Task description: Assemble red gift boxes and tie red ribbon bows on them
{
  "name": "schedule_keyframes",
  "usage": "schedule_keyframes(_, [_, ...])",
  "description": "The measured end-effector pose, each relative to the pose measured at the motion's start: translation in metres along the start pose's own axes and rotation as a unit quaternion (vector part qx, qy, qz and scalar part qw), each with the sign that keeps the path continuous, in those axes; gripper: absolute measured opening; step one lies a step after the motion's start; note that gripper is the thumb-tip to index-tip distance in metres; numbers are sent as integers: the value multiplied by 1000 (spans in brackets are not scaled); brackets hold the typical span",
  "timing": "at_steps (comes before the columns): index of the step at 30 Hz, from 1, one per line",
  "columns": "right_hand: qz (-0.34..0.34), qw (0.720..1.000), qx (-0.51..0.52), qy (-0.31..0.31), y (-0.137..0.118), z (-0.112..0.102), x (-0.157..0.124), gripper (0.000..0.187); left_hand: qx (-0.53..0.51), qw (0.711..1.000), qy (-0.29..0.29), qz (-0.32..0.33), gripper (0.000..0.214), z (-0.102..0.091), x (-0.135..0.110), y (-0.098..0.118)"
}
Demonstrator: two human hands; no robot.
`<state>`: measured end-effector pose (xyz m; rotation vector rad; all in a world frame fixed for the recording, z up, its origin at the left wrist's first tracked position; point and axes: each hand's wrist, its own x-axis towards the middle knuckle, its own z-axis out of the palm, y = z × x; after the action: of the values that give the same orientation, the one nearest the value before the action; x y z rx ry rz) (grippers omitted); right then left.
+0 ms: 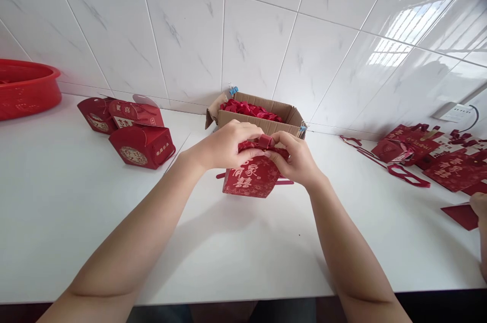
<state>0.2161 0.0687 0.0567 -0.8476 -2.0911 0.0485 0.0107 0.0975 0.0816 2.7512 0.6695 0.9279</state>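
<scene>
A red paper gift box (251, 181) with pale Chinese characters on its front is held in the middle, above the white table. My left hand (232, 145) pinches the left part of its top edge, thumb in front. From the other side, my right hand (291, 155) grips the right part of the same top, with its fingertips close to the left ones. Between the two hands a dark red ribbon (265, 141) loops up at the top. Ribbon ends stick out at both sides of the box. My fingers hide part of the top edge.
Behind my hands stands a cardboard box (258, 120) of red ribbons. Several finished-looking red boxes (142, 145) are at left, near a red basin (28, 90). More red boxes (411, 143) and loose ribbon (409, 176) lie at right, where another person's hand (480, 206) shows.
</scene>
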Motion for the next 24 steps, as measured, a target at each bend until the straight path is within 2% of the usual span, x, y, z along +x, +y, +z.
schedule_keyframes(7, [24, 1000, 7, -6, 6, 3, 0, 8, -31, 999, -10, -43, 17, 0, -1, 0])
schedule_keyframes(11, [46, 998, 40, -19, 7, 2, -1, 12, -24, 999, -9, -45, 19, 3, 1, 0])
schedule_keyframes(16, [27, 999, 17, -36, 5, 0, -1, 16, -13, 999, -9, -35, 17, 5, 2, -1])
schedule_keyframes(20, [41, 999, -1, -25, 7, 1, 0, 11, 0, 1000, -8, -27, 18, 6, 2, -3])
schedule_keyframes(24, [23, 999, -27, 6, 9, 5, 0, 8, 1, 999, 1, -42, 17, 10, 2, -6])
